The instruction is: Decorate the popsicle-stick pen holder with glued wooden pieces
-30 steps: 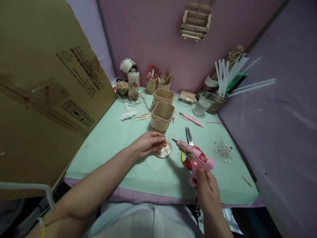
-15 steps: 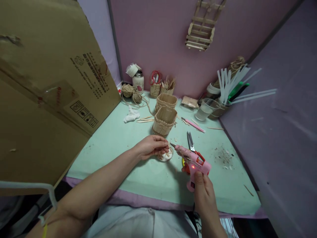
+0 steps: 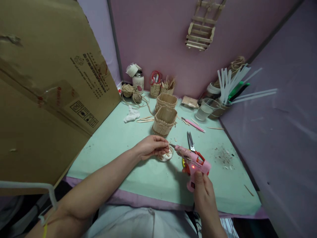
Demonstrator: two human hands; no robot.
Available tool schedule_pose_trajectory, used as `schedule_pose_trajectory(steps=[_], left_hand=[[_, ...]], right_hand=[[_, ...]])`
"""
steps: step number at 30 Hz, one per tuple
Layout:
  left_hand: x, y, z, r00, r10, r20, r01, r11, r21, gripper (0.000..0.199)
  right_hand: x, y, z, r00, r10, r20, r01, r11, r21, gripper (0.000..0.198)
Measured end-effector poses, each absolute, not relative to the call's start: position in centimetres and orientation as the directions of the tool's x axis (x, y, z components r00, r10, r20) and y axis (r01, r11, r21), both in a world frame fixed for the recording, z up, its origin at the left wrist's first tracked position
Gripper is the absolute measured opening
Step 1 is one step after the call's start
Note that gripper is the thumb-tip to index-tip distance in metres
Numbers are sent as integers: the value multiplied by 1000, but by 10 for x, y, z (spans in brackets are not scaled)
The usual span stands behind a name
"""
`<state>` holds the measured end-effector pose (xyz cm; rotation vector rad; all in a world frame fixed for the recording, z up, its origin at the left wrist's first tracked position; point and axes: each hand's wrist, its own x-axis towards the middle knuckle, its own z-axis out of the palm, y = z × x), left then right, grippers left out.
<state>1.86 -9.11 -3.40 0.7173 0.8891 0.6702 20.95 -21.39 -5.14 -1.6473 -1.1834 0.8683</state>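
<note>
My right hand [image 3: 204, 188] grips a pink hot glue gun [image 3: 194, 161] with a lit red light, its nozzle pointing left. The nozzle tip is right by the fingertips of my left hand [image 3: 156, 146]. Those fingers are pinched together around something too small to make out. Under them lies a small round white dish [image 3: 165, 157] with little wooden pieces on it, partly covered by the hand. Just beyond stands a wooden basket [image 3: 164, 120] with a scalloped rim. Scissors with red handles [image 3: 190, 142] lie behind the glue gun, their handles partly hidden.
A second basket [image 3: 166, 99] stands behind the first. Pink tweezers [image 3: 193, 125], thin wood strips [image 3: 145, 120] and a crumpled white tissue [image 3: 131, 114] lie about. At back right are a clear cup [image 3: 205, 109] and white glue sticks [image 3: 229, 84]. A large cardboard sheet [image 3: 49, 82] blocks the left.
</note>
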Motion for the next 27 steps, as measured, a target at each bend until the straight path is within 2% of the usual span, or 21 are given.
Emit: schedule_pose_trajectory(steps=[27], left_hand=[[18,-89,-37,422,807,-413,-247,541,804,24]], right_hand=[[211,-216,-50,278,960,-28,334,-124,-934,60]])
